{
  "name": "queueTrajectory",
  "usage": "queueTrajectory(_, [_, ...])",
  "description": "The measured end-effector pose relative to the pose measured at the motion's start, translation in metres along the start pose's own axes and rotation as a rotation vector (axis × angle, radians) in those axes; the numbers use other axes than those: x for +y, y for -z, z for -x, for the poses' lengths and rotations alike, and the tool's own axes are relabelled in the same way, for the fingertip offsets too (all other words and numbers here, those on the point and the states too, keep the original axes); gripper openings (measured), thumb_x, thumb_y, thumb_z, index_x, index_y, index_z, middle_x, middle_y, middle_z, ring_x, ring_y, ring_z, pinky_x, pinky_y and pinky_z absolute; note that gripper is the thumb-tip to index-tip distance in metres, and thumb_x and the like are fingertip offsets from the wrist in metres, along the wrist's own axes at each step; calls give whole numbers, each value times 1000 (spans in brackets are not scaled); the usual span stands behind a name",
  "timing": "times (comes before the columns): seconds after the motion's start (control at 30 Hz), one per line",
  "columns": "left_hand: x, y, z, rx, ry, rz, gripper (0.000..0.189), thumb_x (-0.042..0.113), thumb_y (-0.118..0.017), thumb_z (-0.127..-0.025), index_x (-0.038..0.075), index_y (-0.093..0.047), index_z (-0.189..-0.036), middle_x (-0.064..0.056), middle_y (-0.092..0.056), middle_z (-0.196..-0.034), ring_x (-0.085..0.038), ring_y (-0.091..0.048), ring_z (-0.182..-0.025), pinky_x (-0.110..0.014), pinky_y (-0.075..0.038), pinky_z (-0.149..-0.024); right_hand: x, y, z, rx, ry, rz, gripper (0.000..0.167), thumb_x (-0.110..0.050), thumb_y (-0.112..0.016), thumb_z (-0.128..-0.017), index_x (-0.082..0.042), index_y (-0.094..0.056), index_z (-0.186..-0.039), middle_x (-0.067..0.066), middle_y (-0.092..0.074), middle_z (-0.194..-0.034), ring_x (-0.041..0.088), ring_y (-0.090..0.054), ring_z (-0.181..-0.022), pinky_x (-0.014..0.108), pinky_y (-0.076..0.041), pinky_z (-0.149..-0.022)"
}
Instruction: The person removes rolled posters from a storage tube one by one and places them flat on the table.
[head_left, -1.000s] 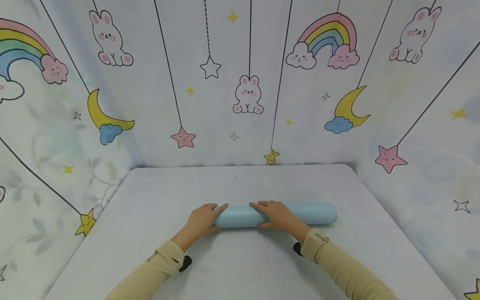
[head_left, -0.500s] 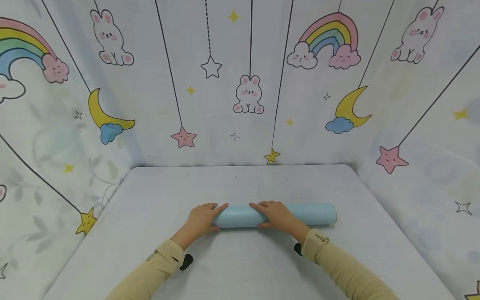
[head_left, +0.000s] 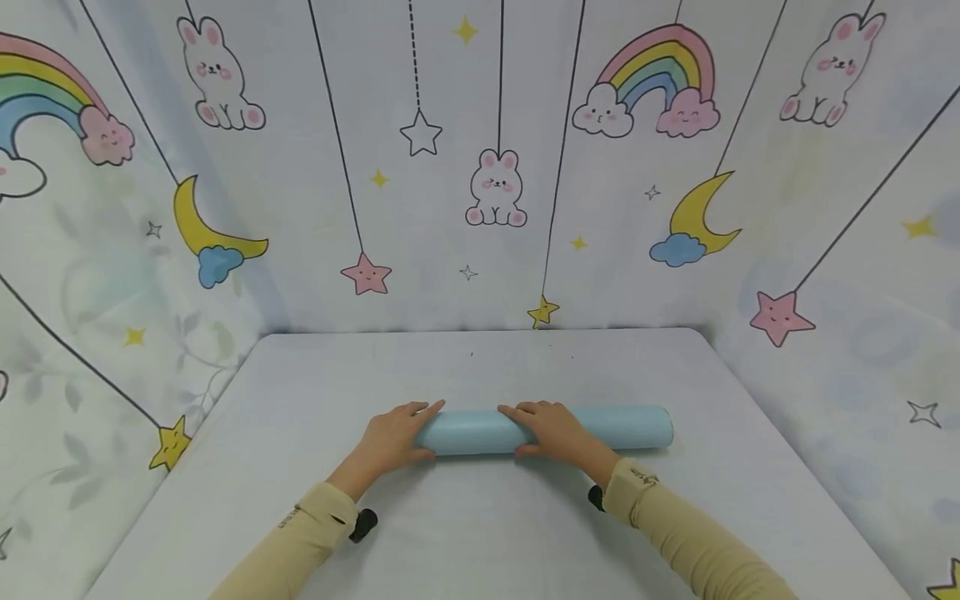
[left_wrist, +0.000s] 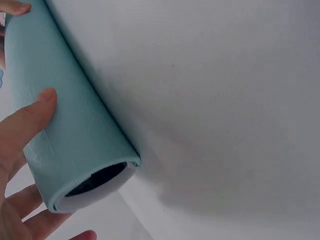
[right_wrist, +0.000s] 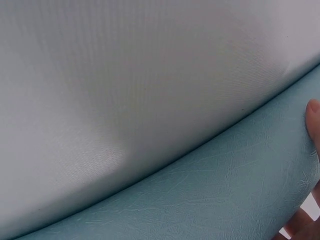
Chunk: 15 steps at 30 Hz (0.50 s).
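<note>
A light blue rolled-up mat (head_left: 472, 432) lies crosswise on the white table. Its surface looks like textured leather, and the open end shows a white inner side in the left wrist view. My left hand (head_left: 392, 437) spans the roll's left end, thumb on the near side and fingers toward the far side. In the left wrist view its thumb (left_wrist: 42, 107) touches the blue surface, while some fingertips show beyond the open end. My right hand (head_left: 557, 432) grips the roll near its middle, thumb in front and fingers over the top. Only part of that hand appears in the right wrist view.
The white table (head_left: 480, 533) has rounded far corners. Behind and at both sides hangs a white curtain (head_left: 442, 200) printed with rabbits, stars, moons and rainbows. A small black device (head_left: 364, 525) is at the left wrist, another (head_left: 596, 498) at the right.
My left hand has shifted slightly left, toward the roll's end, and more of the blue surface shows beside it. The right hand and the roll stay in place.
</note>
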<state>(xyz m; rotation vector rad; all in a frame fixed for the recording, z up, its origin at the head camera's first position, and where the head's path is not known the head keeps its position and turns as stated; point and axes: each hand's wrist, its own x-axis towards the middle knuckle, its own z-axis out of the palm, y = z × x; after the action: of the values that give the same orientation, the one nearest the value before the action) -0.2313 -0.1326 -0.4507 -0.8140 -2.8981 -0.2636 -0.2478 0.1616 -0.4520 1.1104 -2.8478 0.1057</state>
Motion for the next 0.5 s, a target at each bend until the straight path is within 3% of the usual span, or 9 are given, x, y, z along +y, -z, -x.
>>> queueTrajectory(0.33, [-13,6,9,10,178,255,86,39,-76,-71,16,-34,-142,-17,-45,-133,-37,-47,-115,-53,-41,-88,1,-1,0,-2,5,8,74,-42,-71,-75,-14,-42,-137,8,-56,-118,29,-57,-101,46,-47,-77])
queueTrajectory(0.5, [-23,2,15,39,248,408,89,41,-75,-72,10,-31,-143,-20,-44,-134,-39,-41,-121,-53,-34,-96,-1,0,1,-4,-1,12,74,-41,-71,-75,-15,-42,-137,7,-56,-118,28,-57,-101,46,-47,-76])
